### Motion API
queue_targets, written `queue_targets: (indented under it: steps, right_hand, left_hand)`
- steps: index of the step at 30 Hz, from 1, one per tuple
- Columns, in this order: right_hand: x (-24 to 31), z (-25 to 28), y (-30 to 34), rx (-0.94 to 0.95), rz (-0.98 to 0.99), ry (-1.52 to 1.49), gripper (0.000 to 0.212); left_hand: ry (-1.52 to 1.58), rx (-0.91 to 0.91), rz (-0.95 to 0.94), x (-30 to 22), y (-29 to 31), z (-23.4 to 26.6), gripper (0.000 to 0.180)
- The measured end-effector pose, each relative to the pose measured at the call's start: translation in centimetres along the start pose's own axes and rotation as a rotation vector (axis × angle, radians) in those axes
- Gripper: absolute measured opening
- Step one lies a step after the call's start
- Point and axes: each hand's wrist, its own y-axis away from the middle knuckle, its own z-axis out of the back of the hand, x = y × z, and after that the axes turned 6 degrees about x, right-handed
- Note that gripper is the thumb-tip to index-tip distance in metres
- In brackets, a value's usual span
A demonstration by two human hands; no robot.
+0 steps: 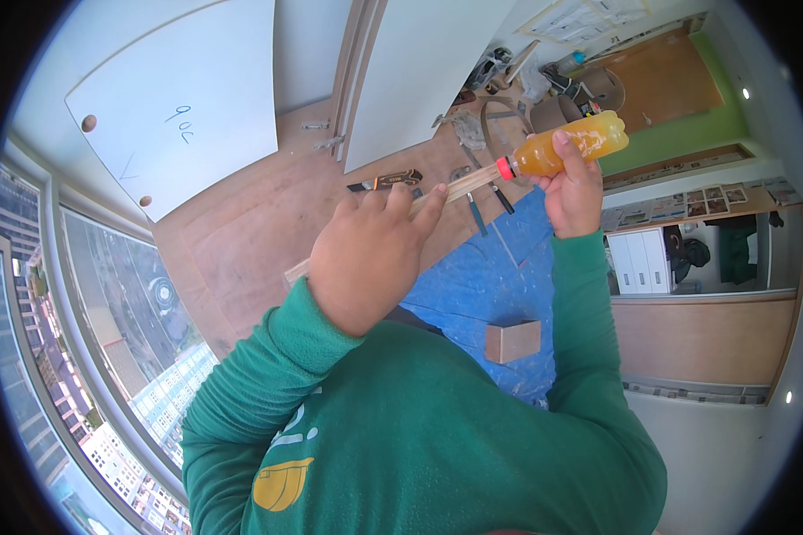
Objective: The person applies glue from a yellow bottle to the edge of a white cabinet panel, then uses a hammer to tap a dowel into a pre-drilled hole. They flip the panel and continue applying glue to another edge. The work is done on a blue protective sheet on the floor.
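In my right hand point(573, 194) is a clear plastic bottle point(569, 147) of yellow-orange liquid, tipped so its red cap points down and left. My fingers and thumb wrap round the bottle's middle. The cap meets, or nearly meets, the right end of a long pale wooden strip point(475, 182); I cannot tell if they touch. Across that strip lies my left hand point(366, 250), back upward, fingers bent over its far side and hiding its middle. The strip's other end shows beside my left wrist.
Beyond my left hand lies a utility knife point(385, 181) on the brown floor covering point(232, 259). Hand tools point(477, 214) lie by a blue sheet point(473, 285), which bears a small cardboard box point(512, 341). White panels point(183, 98) stand ahead; windows point(143, 294) are at left.
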Motion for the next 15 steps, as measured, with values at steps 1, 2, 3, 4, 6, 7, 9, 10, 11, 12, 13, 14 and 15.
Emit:
queue_targets:
  steps: [1,2,3,4,6,7,9,10,11,12,13,14,15]
  right_hand:
    - [-0.1,0.0,-0.1,-0.001,0.001,0.007,0.03]
    - [-0.1,0.0,-0.2,-0.002,0.003,0.014,0.031]
    - [-0.1,0.0,-0.2,-0.004,0.004,0.012,0.031]
    - [-0.1,0.0,-0.3,-0.006,0.005,0.01,0.032]
    - [-0.2,0.0,-0.3,-0.016,0.007,0.02,0.032]
    - [-0.2,-0.1,-0.3,-0.024,0.007,0.033,0.032]
    - [-0.2,-0.4,-0.2,-0.027,0.017,0.069,0.033]
    - [-0.1,-0.7,0.0,-0.022,0.027,0.092,0.033]
    - [0.0,-1.1,0.2,-0.017,0.037,0.115,0.033]
    - [0.0,-1.3,0.4,-0.009,0.066,0.147,0.033]
    - [0.0,-1.6,0.6,0.0,0.095,0.178,0.032]
    - [0.0,-1.8,0.7,0.008,0.125,0.209,0.031]
    - [0.1,-1.8,0.7,0.025,0.164,0.275,0.031]
  left_hand:
    - [0.005,0.008,0.001,0.0,-0.1,0.0,0.065]
    - [0.01,0.017,0.003,0.1,-0.1,0.0,0.065]
    - [0.008,0.02,0.002,0.1,-0.1,0.0,0.065]
    - [0.006,0.023,0.002,0.1,-0.1,0.1,0.065]
    - [0.006,0.035,0.001,0.1,-0.1,0.2,0.065]
    - [0.008,0.044,0.0,0.1,-0.2,0.4,0.065]
    - [0.016,0.023,-0.006,0.1,-0.2,0.3,0.06]
    - [0.023,-0.006,-0.012,0.2,-0.2,0.1,0.056]
    - [0.029,-0.035,-0.018,0.2,-0.1,0.0,0.053]
    - [0.026,-0.039,-0.017,0.2,-0.2,-0.1,0.053]
    - [0.023,-0.044,-0.015,0.2,-0.2,-0.1,0.053]
    - [0.019,-0.048,-0.014,0.2,-0.2,-0.2,0.053]
    - [0.019,-0.052,-0.013,0.1,-0.2,-0.2,0.053]
